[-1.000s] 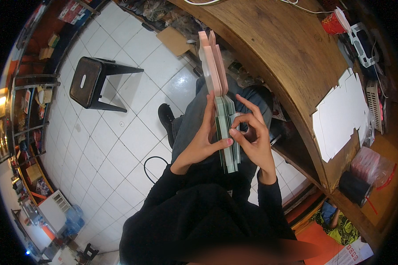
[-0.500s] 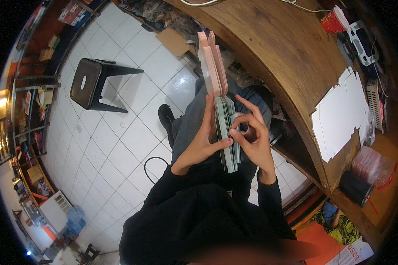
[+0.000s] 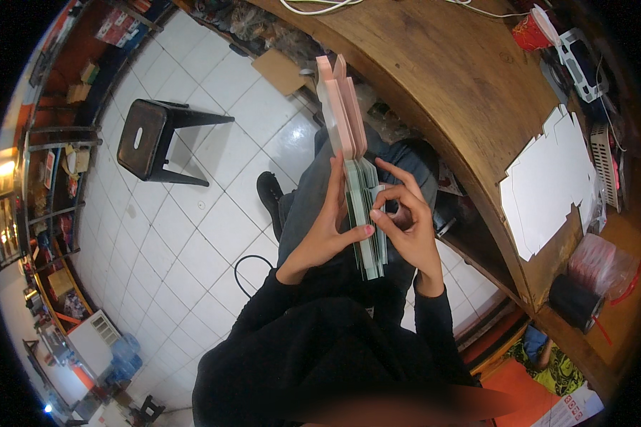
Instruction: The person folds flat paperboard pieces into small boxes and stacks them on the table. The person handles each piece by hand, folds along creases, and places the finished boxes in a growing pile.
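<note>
Over my lap I hold a thick stack of die-cut card sheets (image 3: 347,117), its edges facing up. The far part is pale pink, the near part pale green. My left hand (image 3: 326,233) grips the stack from its left side, thumb across the green edges and fingers along the outer face. At the right side, my right hand (image 3: 417,235) pinches thumb and index finger together at the edge of the green sheets, the other fingers curled or raised. How many sheets lie in that pinch is hidden.
A wooden desk (image 3: 434,57) curves along the right, bearing white die-cut sheets (image 3: 548,188), a red cup (image 3: 533,32), a black cylinder (image 3: 573,302) and a plastic-wrapped pink bundle (image 3: 605,267). A dark stool (image 3: 144,139) stands on the tiled floor at left, near shelves.
The view has shifted slightly. Both hands and the card stack keep almost the same pose.
</note>
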Action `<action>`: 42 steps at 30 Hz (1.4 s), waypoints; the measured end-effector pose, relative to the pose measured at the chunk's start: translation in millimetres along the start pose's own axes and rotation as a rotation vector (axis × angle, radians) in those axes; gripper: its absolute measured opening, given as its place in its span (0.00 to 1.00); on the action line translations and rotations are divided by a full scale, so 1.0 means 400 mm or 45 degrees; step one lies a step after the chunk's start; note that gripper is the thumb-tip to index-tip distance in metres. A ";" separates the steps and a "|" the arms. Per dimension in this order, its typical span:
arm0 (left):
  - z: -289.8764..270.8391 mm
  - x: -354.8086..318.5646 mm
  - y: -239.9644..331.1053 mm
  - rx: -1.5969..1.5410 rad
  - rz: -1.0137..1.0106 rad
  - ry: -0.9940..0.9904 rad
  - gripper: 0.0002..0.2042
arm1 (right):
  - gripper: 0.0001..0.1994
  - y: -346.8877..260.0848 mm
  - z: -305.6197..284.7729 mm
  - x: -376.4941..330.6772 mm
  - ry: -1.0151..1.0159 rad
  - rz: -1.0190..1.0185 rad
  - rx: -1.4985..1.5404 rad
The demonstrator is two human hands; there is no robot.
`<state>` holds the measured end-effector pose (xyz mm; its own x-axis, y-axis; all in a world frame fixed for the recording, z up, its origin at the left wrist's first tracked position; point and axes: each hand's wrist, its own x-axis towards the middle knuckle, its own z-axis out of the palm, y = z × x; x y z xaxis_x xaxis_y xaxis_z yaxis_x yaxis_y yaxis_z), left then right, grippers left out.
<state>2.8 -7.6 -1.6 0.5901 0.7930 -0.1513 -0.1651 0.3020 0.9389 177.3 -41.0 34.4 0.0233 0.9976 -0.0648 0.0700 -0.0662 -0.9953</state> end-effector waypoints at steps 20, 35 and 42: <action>-0.012 -0.023 -0.027 0.113 -0.103 0.078 0.56 | 0.06 -0.023 -0.074 -0.043 0.053 -0.111 -0.470; -0.035 -0.060 -0.023 -0.127 -0.326 0.132 0.50 | 0.08 -0.309 -0.270 -0.146 0.771 -0.512 -0.952; -0.035 -0.059 -0.035 -0.007 -0.290 0.098 0.51 | 0.10 -0.300 -0.375 0.080 0.720 -0.904 -1.841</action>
<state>-19.7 -23.1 -15.4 0.5504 0.7421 -0.3827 -0.0387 0.4805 0.8761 319.2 -4.1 162.4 -0.1070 0.7267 0.6785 0.9942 0.0753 0.0762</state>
